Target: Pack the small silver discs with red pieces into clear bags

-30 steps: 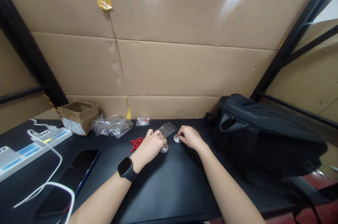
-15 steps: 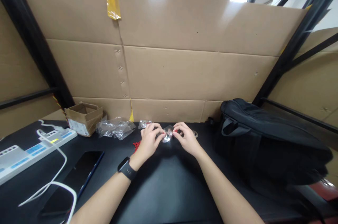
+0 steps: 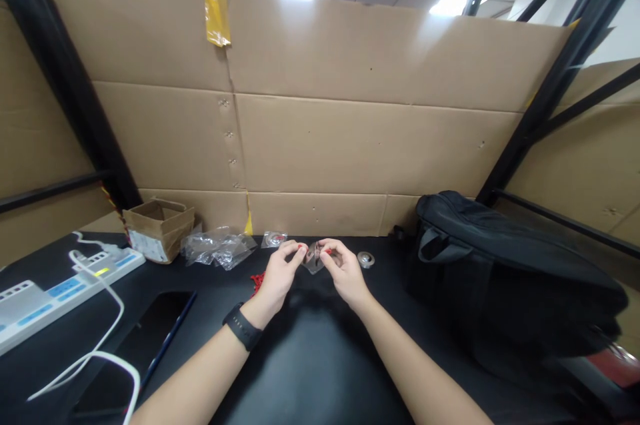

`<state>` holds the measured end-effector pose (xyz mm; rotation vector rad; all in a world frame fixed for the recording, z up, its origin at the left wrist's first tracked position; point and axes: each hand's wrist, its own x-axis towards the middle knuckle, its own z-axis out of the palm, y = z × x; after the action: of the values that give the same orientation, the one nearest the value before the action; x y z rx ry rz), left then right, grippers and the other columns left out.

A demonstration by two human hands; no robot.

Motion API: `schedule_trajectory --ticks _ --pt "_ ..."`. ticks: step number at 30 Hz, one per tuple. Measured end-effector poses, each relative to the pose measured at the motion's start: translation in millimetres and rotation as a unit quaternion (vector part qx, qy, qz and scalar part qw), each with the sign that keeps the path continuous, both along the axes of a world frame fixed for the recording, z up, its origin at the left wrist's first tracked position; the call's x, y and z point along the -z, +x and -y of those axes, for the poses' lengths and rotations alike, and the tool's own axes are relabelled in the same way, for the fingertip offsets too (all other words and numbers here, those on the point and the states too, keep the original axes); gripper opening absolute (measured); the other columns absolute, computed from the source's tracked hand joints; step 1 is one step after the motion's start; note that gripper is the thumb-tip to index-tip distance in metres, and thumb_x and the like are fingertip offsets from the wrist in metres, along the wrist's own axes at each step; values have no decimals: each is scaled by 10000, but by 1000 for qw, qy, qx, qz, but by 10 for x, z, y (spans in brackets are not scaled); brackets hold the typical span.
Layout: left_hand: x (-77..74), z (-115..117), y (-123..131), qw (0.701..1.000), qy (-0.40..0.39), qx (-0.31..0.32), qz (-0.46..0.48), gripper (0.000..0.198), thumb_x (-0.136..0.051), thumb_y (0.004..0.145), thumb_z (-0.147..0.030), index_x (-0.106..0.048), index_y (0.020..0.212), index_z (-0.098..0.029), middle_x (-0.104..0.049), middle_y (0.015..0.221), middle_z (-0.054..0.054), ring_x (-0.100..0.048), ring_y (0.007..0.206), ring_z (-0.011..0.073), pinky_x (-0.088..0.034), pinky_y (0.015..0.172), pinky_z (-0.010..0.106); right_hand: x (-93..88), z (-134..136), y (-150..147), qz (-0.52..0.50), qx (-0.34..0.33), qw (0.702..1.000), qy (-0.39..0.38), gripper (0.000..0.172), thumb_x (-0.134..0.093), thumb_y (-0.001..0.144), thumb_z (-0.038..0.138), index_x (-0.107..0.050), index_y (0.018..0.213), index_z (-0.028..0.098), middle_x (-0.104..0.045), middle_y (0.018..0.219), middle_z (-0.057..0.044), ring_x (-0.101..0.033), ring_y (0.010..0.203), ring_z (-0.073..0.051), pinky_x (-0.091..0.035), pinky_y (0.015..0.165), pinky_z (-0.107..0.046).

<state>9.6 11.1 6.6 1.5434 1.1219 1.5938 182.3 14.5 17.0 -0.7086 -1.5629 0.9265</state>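
Both hands are raised a little above the black table [image 3: 310,358], pinching a small clear plastic bag [image 3: 314,257] between them. My left hand [image 3: 279,275], with a black watch on its wrist, grips the bag's left edge. My right hand [image 3: 344,271] grips the right edge, with something small and red at its fingertips. A pile of small red pieces [image 3: 257,280] lies on the table just left of my left hand. A round silver metal part [image 3: 366,258] lies to the right of my right hand. Another small bag with a metal part [image 3: 274,238] lies behind.
A black backpack [image 3: 505,278] fills the right side. Crumpled clear bags [image 3: 217,245] and a small open cardboard box [image 3: 159,225] sit at the back left. A white power strip [image 3: 55,291] with white cables and a dark phone or tablet [image 3: 135,345] lie at the left. Cardboard walls stand behind.
Both hands have left the table, where they touched metal parts, and have come together holding the small clear bag up. One metal part stays on the table at the right.
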Motion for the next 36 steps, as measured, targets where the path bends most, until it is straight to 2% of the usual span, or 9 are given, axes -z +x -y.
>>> schedule_trajectory --ticks 5,8,11,17,23,25,29,32,36 --pt "51 17 45 1000 -10 -3 1 315 -711 818 -467 -780 916 -176 -690 1030 93 -603 1043 230 -455 965 351 19 77 -76 -85 -77 988 -104 262 -700 853 437 -598 898 200 -652 1161 -72 -701 902 -200 -592 760 -331" --pt "85 -7 23 999 0 -23 -23 285 -731 797 -452 -792 915 -200 -698 1036 88 -603 1061 237 -452 988 372 -2 103 -64 -111 -100 978 -143 325 -750 812 421 -596 1026 231 -674 1127 -55 -718 818 -182 -616 729 -346" --pt "110 -21 7 998 9 -43 -47 271 -729 797 -446 -792 914 -210 -691 1020 80 -616 1025 232 -460 977 380 -32 108 -44 -106 -101 977 -155 436 -761 804 401 -607 1180 245 -673 1174 -79 -729 864 -202 -626 773 -380" --pt "107 -3 28 994 28 -51 -89 275 -677 840 -446 -772 927 -203 -693 987 80 -634 992 236 -471 955 387 -17 76 -7 -58 -81 986 -137 541 -831 709 343 -642 1199 215 -690 1183 -97 -738 874 -222 -609 852 -406" --pt "207 76 123 976 -16 -11 -219 330 -399 992 -407 -622 1160 -230 -659 1163 84 -611 1087 221 -449 964 395 58 -21 57 55 35 996 -59 503 -777 686 286 -650 1167 209 -721 1077 -74 -726 720 -173 -614 699 -292" --pt "236 126 159 951 -24 -20 -309 333 -352 998 -344 -565 1232 -239 -626 1255 93 -572 1173 236 -418 982 426 45 -79 133 77 90 992 -32 486 -748 686 283 -654 1156 204 -720 1049 -71 -717 683 -164 -602 635 -260" --pt "242 177 208 885 32 -35 -464 494 -492 891 -208 -453 1384 -206 -504 1451 152 -428 1360 278 -325 1041 460 -47 -216 384 75 176 981 -8 488 -694 691 268 -639 1170 191 -722 1002 -71 -723 679 -172 -593 615 -249" --pt "230 140 213 858 45 -36 -511 519 -509 886 -183 -445 1401 -197 -584 1370 168 -514 1279 280 -310 1019 454 -110 -295 565 82 220 972 -4 498 -673 686 270 -631 1173 176 -730 983 -80 -731 686 -185 -592 626 -259" --pt "158 86 152 851 58 -50 -519 402 -439 944 -153 -525 1325 -251 -719 1132 108 -653 1031 250 -327 942 421 -141 -343 707 109 247 963 -4 483 -666 685 263 -642 1161 184 -730 964 -71 -731 695 -188 -581 652 -268"
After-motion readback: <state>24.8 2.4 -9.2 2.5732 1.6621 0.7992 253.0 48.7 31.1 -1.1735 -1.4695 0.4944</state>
